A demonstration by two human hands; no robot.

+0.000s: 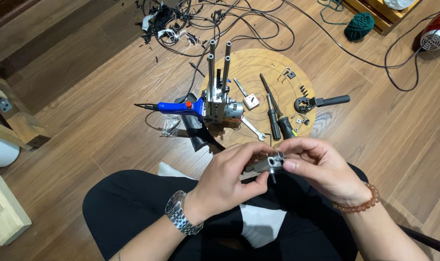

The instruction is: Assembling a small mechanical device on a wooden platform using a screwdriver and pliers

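Both of my hands meet over my lap on a small grey metal part [272, 163]. My left hand [229, 181], with a steel watch on its wrist, grips the part from the left and below. My right hand [321, 169], with a bead bracelet on its wrist, pinches its right end with thumb and fingers. A short dark pin sticks down from the part. Most of the part is hidden by my fingers.
A round wooden board [282, 63] on the floor carries a metal assembly with four upright rods [219, 92], two screwdrivers [278, 118], a wrench [253, 129], a black-handled tool [321, 102] and small bits. A blue-handled soldering iron [174, 107], tangled cables [200, 24], green yarn [359, 25] lie around.
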